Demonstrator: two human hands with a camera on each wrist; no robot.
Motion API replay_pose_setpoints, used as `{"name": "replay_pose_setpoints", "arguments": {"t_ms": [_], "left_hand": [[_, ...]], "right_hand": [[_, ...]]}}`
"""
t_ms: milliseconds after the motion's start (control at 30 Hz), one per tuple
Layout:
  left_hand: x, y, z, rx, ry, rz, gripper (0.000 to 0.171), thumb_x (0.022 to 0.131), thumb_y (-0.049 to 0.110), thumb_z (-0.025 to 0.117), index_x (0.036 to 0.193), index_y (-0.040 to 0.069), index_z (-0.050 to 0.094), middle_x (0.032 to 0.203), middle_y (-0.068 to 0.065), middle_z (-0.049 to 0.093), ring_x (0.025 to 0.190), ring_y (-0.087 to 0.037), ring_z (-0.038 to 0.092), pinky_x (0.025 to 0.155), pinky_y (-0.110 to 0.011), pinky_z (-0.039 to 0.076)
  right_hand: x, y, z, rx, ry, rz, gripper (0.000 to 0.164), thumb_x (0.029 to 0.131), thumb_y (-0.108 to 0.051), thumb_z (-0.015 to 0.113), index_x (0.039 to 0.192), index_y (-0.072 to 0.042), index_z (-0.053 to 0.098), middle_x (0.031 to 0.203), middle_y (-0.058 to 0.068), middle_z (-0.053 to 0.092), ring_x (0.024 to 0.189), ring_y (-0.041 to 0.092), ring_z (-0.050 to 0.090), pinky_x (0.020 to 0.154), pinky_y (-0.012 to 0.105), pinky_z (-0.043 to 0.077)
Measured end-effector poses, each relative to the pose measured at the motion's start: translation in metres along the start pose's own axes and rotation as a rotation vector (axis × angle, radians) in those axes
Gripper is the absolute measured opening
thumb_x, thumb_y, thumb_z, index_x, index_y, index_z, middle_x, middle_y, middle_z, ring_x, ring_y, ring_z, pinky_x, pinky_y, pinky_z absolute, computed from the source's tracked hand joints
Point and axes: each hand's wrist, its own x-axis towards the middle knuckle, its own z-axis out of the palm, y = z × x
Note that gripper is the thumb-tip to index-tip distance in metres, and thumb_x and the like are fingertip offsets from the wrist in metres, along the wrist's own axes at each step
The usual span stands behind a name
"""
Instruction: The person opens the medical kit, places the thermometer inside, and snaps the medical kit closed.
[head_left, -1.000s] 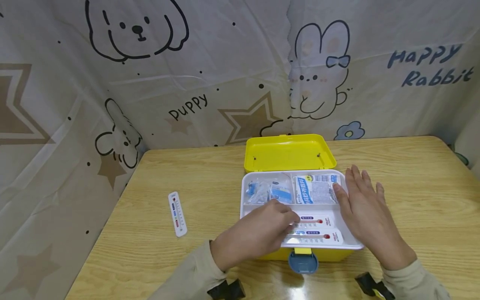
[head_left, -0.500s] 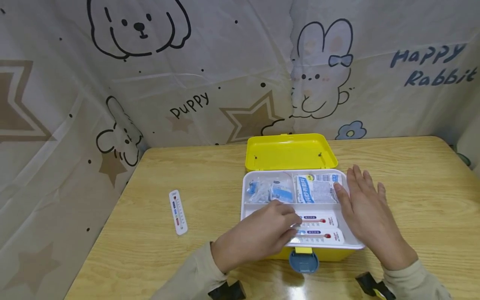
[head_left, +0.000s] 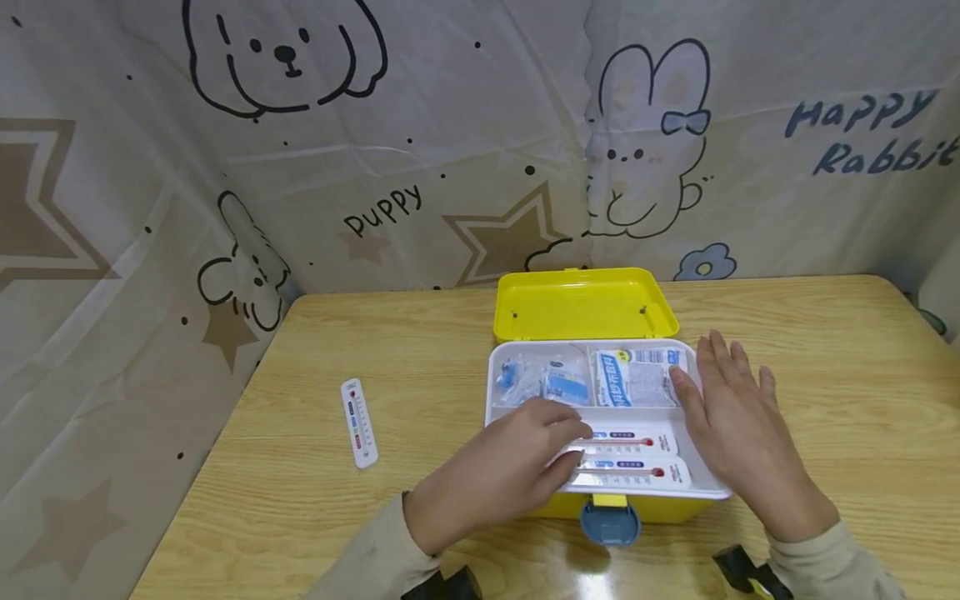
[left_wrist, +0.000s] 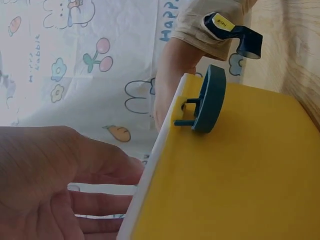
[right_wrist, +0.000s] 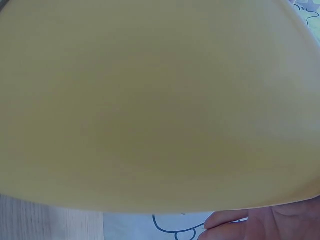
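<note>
Left hand [head_left: 517, 462] leftward over thermometers [head_left: 633, 472]

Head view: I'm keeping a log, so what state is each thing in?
Yellow box lid: open
Blue latch: unfastened
White tray: uncovered
Loose thermometer card: face up
Thermometer cards in tray: face up
Gauze packet: flat, seal unclear
Clear plastic packet: seal unclear
Left hand: grip open
Right hand: grip open

In the box [head_left: 667, 510], thermometers [head_left: 630, 473] lie before packets [head_left: 637, 380].

Beige sleeves [head_left: 378, 550] — black wrist mounts [head_left: 733, 567] — yellow label [left_wrist: 223, 21] on right one.
</note>
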Motion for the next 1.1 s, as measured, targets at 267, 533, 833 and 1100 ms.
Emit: {"name": "replay_pose_setpoints", "arguments": {"t_ms": [267, 533, 833, 1100], "left_hand": [[-0.017, -0.011, -0.006, -0.093, 0.156, -0.081, 0.029, 0.096, 0.014, 0.059, 0.125, 0.007, 0.062, 0.125, -0.007, 0.061, 0.115, -0.019, 0.057, 0.097, -0.028, 0.048], [-0.041, -0.039, -0.012, -0.134, 0.403, -0.224, 0.028, 0.097, 0.009, 0.056, 0.124, 0.004, 0.062, 0.126, -0.012, 0.061, 0.12, -0.024, 0.055, 0.1, -0.036, 0.047], [-0.086, -0.103, -0.005, -0.136, 0.394, -0.566, 0.036, 0.102, 0.013, 0.047, 0.132, -0.006, 0.052, 0.138, -0.026, 0.048, 0.129, -0.042, 0.043, 0.104, -0.057, 0.038], [-0.128, -0.146, 0.012, -0.071, 0.313, -0.872, 0.043, 0.099, 0.004, 0.042, 0.131, -0.024, 0.038, 0.134, -0.042, 0.04, 0.125, -0.053, 0.04, 0.102, -0.058, 0.038]], "right_hand": [[0.0, 0.0, -0.002, -0.043, -0.009, -0.01, 0.071, 0.104, -0.041, 0.03, 0.147, 0.014, 0.014, 0.153, 0.034, 0.006, 0.14, 0.053, -0.001, 0.11, 0.065, -0.01], [-0.001, 0.0, -0.002, -0.08, -0.008, -0.032, 0.071, 0.105, -0.04, 0.029, 0.147, 0.014, 0.012, 0.154, 0.033, 0.003, 0.142, 0.048, -0.003, 0.111, 0.062, -0.011], [0.0, 0.0, 0.0, -0.081, -0.005, -0.042, 0.072, 0.105, -0.039, 0.03, 0.145, 0.017, 0.009, 0.152, 0.036, 0.0, 0.142, 0.048, -0.002, 0.114, 0.056, -0.011], [0.0, 0.0, -0.001, -0.053, -0.021, -0.021, 0.075, 0.104, -0.04, 0.031, 0.145, 0.018, 0.005, 0.152, 0.035, -0.006, 0.142, 0.048, -0.005, 0.116, 0.053, -0.008]]}}
